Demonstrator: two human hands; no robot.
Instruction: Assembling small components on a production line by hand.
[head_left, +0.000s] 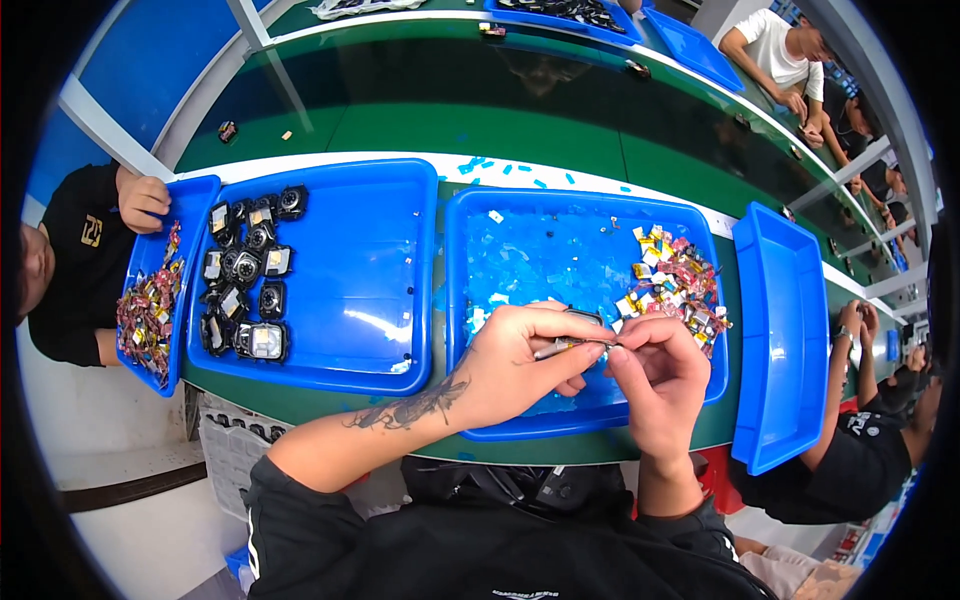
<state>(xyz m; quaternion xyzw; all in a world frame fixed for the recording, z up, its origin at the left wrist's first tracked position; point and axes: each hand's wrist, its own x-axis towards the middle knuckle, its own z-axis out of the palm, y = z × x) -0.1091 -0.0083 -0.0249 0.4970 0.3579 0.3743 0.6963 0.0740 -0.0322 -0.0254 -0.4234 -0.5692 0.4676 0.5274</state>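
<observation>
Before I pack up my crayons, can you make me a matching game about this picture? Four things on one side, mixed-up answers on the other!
Things
1. Heap of tiny pieces in the middle tray
2. Black gadgets
3. Left hand and right hand
4. Long flat surface at the back

Answers
A. Close together, above the middle tray
B. Green
C. Red, yellow and white
D. Grouped at the left side of a big blue tray

Right pairs: 1-C, 2-D, 3-A, 4-B
</observation>
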